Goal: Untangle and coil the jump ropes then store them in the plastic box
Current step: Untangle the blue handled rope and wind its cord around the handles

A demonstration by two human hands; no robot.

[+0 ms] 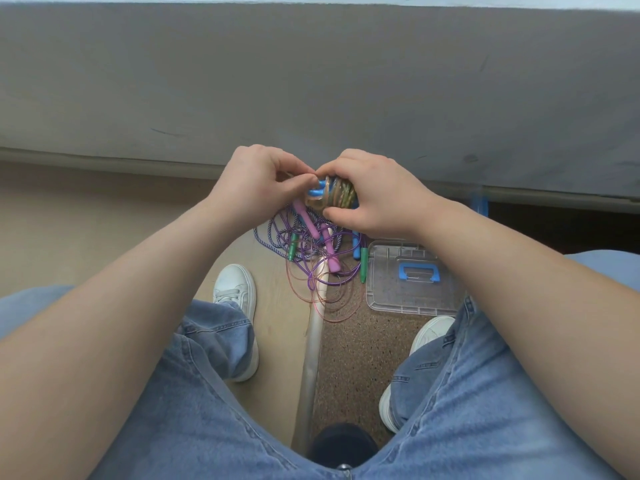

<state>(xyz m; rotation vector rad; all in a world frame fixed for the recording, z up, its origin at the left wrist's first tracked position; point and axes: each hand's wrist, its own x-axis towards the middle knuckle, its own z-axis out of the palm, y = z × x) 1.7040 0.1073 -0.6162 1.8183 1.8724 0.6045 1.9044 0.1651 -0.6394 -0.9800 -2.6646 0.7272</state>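
I hold a coiled jump rope (333,195) in front of me, its clear orange cord wound round blue handles. My right hand (372,194) grips the bundle from the right. My left hand (265,180) pinches the cord at its left end. Below on the floor lies a tangle of jump ropes (308,252): purple and orange cords, a blue-white braided rope, pink handles, green handles and a blue handle. A clear plastic box (410,280) with a blue latch handle sits on the floor to the right of the tangle, its lid on.
A grey wall (311,81) runs across ahead, close to my hands. My knees in blue jeans and white shoes (235,289) frame the floor. A metal strip (311,358) divides the beige floor from a speckled brown mat.
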